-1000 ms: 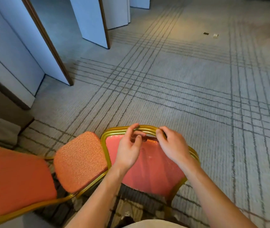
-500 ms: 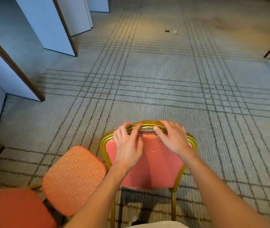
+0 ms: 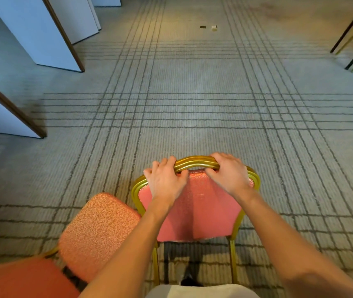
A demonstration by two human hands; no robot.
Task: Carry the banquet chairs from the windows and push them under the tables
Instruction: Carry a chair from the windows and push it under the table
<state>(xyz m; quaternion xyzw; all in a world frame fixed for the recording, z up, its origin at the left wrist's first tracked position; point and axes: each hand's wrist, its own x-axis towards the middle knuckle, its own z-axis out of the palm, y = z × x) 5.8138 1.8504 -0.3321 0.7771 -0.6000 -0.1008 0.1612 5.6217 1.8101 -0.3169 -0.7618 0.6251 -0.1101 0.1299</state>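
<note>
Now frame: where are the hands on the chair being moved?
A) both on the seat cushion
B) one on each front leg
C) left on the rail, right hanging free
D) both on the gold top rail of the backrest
D: the left hand and the right hand each curl over the gold top rail of the chair, one either side of its middle.

Ahead: open carpet (image 3: 192, 108), two small scraps (image 3: 208, 27) far off.
Left: folding panels (image 3: 42, 39); another chair (image 3: 98, 231) just beside the held chair (image 3: 197, 211).
Far right: dark furniture legs (image 3: 342, 35).
</note>
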